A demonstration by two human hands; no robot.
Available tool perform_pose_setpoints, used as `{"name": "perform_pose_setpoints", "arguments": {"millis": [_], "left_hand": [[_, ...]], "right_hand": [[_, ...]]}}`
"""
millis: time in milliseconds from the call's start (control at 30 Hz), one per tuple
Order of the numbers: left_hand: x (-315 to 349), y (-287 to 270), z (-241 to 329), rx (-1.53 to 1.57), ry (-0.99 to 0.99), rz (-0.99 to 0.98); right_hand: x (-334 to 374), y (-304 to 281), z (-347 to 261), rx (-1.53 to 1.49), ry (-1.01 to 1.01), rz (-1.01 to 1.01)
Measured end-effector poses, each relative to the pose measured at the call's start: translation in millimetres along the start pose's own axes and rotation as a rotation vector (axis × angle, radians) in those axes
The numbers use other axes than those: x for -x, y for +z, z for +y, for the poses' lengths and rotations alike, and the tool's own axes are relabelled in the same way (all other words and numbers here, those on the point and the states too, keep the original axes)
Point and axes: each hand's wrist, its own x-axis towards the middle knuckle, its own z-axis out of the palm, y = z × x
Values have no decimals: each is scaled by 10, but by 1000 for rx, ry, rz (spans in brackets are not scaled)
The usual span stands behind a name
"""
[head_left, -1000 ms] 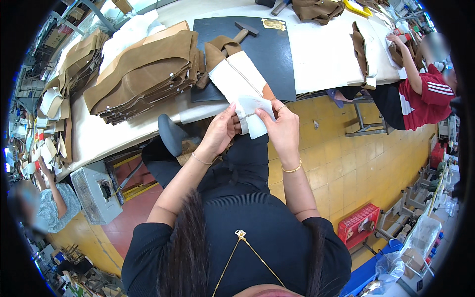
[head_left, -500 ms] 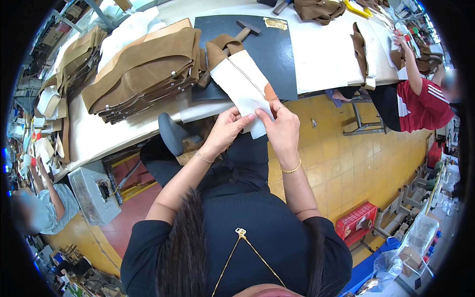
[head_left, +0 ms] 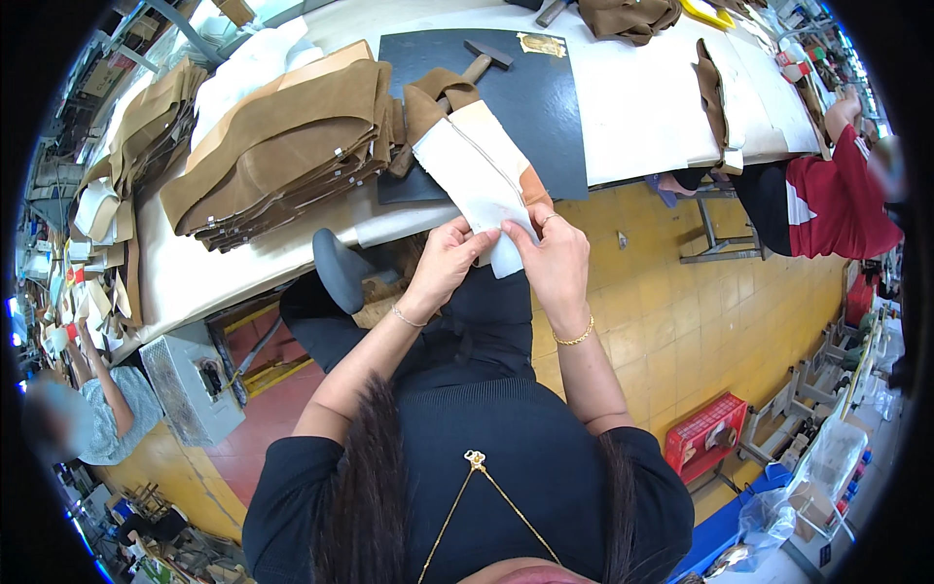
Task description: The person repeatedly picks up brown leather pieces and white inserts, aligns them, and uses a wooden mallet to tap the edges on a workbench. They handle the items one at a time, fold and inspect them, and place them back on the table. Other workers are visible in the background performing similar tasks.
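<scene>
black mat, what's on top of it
On the black mat: a hammer, a yellowish patch and part of a brown-and-white piece. That piece hides some of the hammer's handle; the mat beneath it can't be seen.

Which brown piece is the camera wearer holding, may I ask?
The white-backed piece, pinched by the left hand and right hand; the stacked pieces at left lie untouched.

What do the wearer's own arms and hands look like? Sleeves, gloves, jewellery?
Short black sleeves, bare below them, no gloves. Left hand: thin, light metallic bracelet at the wrist. Right hand: thicker gold-coloured bracelet at the wrist, plus a slim ring on one finger. No cables or markings visible.
</scene>
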Motion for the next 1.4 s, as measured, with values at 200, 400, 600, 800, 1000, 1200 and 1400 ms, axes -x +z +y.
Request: {"name": "perform_pose_setpoints", "arguments": {"millis": [200, 400, 600, 800, 1000, 1200, 1400], "left_hand": [[-16, -31, -19, -24, -13, 33], [12, -82, -23, -4, 32, 40], [-18, -152, 16, -4, -22, 36], [-6, -176, -43, -256, 70, 123], [-61, -223, 47, -1, -141, 9], [-135, -21, 46, 45, -105, 52], [-153, 2, -68, -117, 28, 123]], "right_hand": [[7, -23, 25, -117, -15, 24], [-213, -166, 368, -27, 98, -88], [-234, 183, 730, -524, 241, -286], [-193, 169, 677, -583, 273, -287], [-181, 178, 803, -677, 216, -231], [-187, 134, 741, -668, 209, -265], [-161, 80, 659, -699, 260, -282]]}}
